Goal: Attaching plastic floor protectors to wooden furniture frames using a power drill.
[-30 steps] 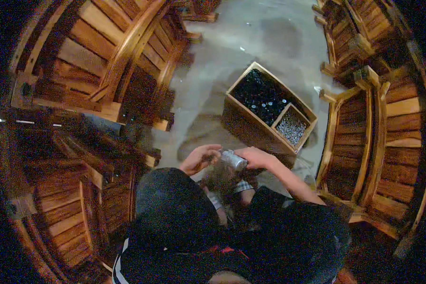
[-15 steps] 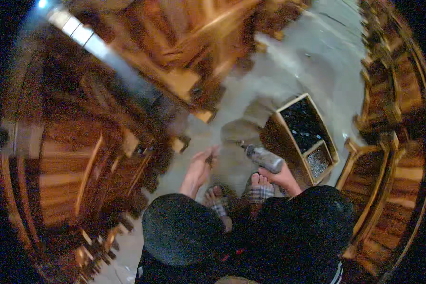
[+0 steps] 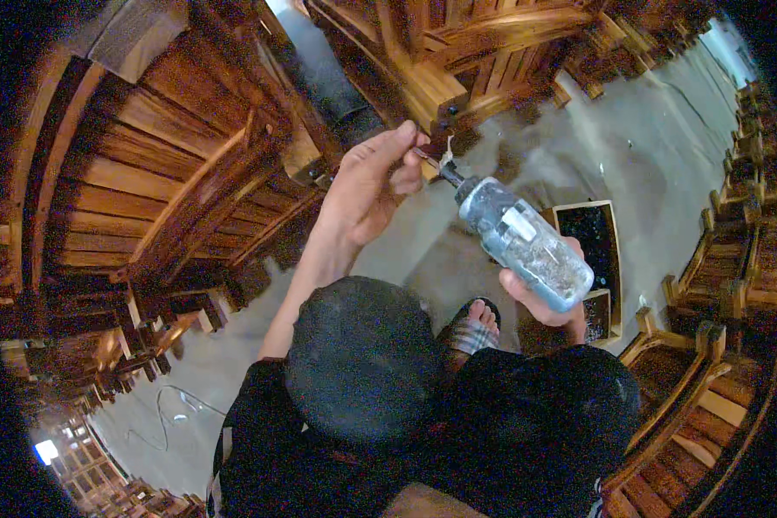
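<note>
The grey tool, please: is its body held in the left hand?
No, the right hand holds the grey tool near its rear end.

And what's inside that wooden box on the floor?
The box has a larger compartment of dark pieces with a few pale spots. The smaller compartment's contents are too dim to identify. The right hand and drill cover part of it; anything beneath the top layer is hidden.

Two hands (image 3: 367,186), one power tool (image 3: 522,237), one two-compartment box (image 3: 615,268), one sandalled foot (image 3: 472,335).
</note>
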Motion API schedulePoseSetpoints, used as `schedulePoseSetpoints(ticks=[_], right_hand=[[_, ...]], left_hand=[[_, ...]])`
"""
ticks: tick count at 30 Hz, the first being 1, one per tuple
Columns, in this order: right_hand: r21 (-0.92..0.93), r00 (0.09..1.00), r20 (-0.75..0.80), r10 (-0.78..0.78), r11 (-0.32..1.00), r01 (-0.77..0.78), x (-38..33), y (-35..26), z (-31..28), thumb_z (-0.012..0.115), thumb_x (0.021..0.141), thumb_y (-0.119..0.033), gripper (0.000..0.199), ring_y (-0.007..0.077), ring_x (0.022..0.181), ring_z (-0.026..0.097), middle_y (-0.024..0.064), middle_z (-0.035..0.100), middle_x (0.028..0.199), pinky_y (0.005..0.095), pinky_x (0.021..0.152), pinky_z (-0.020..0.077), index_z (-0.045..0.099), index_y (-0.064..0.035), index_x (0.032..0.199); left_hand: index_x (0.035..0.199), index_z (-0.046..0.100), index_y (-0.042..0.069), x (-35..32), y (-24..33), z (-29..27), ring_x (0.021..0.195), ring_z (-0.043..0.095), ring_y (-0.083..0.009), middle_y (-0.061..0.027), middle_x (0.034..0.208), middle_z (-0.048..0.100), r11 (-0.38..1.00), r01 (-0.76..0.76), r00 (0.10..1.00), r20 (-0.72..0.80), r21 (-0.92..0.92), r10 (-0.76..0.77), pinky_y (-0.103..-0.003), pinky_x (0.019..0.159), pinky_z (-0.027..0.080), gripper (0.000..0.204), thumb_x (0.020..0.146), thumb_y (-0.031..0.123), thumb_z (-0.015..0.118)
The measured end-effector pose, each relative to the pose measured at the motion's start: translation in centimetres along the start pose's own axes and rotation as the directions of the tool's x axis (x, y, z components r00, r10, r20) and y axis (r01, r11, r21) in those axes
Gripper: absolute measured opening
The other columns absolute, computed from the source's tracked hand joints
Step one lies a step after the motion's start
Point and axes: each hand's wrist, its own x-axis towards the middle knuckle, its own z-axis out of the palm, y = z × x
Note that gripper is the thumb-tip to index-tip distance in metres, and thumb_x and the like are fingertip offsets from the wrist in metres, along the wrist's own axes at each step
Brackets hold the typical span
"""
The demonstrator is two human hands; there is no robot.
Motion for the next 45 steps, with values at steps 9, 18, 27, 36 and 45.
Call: schedulePoseSetpoints(ticks=[9, 18, 27, 36, 45], right_hand=[[0.292, 0.989, -0.006, 0.148, 0.946, -0.140, -1.5, 1.6, 0.4, 0.070, 0.074, -0.006, 0.031, 0.0205, 0.092, 0.064, 0.0117, 0.066, 0.100, 0.0306, 0.081, 0.0486, 0.063, -0.0014, 0.104], [0.386, 0.923, -0.181, 0.338, 0.888, -0.249, -2.8, 4.5, 4.2, 0.069, 0.067, -0.010, 0.027, 0.0218, 0.083, 0.066, 0.0111, 0.068, 0.092, 0.0306, 0.077, 0.0499, 0.067, -0.0055, 0.094], [0.480, 0.874, -0.096, 0.476, 0.791, -0.378, -4.2, 6.1, 4.5, 0.070, 0.067, -0.008, 0.029, 0.0232, 0.088, 0.064, 0.0077, 0.067, 0.094, 0.0338, 0.081, 0.0479, 0.067, -0.0055, 0.096], [0.370, 0.911, -0.086, 0.402, 0.862, -0.346, -4.4, 4.6, 4.4, 0.070, 0.071, -0.011, 0.026, 0.0251, 0.094, 0.063, 0.0080, 0.068, 0.097, 0.0367, 0.084, 0.0469, 0.067, -0.0065, 0.096], [0.305, 0.921, -0.092, 0.379, 0.891, -0.336, -4.3, 4.0, 3.9, 0.070, 0.069, -0.013, 0.025, 0.0283, 0.089, 0.064, 0.0097, 0.068, 0.093, 0.0377, 0.081, 0.0492, 0.068, -0.0079, 0.094]], left_hand=[[0.087, 0.060, 0.004, 0.2, 0.5, 2.5, 0.049, 0.033, -0.0047, 0.0038, 0.061, 0.047, 0.976, 0.036, 0.999, 0.022, 0.215, -0.042, -0.020, 0.047, 0.027, 0.025, 0.091, 0.028, 0.057], [0.103, 0.056, 0.001, 2.0, -0.1, 2.0, 0.056, 0.038, -0.0045, 0.0014, 0.073, 0.051, 0.984, 0.130, 0.984, 0.108, 0.124, -0.144, -0.019, 0.048, 0.028, 0.026, 0.095, 0.026, 0.050], [0.114, 0.048, -0.009, 0.9, -1.9, -0.8, 0.074, 0.052, -0.0154, -0.0141, 0.097, 0.058, 0.991, 0.129, 0.974, -0.190, 0.028, -0.121, -0.021, 0.065, 0.045, 0.028, 0.096, 0.010, 0.038], [0.111, 0.053, -0.005, 1.3, -0.9, -3.3, 0.076, 0.056, -0.0116, -0.0098, 0.092, 0.063, 0.984, 0.107, 0.992, 0.048, 0.139, -0.115, -0.020, 0.064, 0.045, 0.030, 0.096, 0.019, 0.044], [0.106, 0.057, -0.002, 1.1, -1.4, -1.8, 0.070, 0.053, -0.0102, -0.0049, 0.084, 0.060, 0.962, 0.029, 0.995, -0.101, 0.270, -0.002, -0.020, 0.058, 0.041, 0.034, 0.097, 0.028, 0.043]])
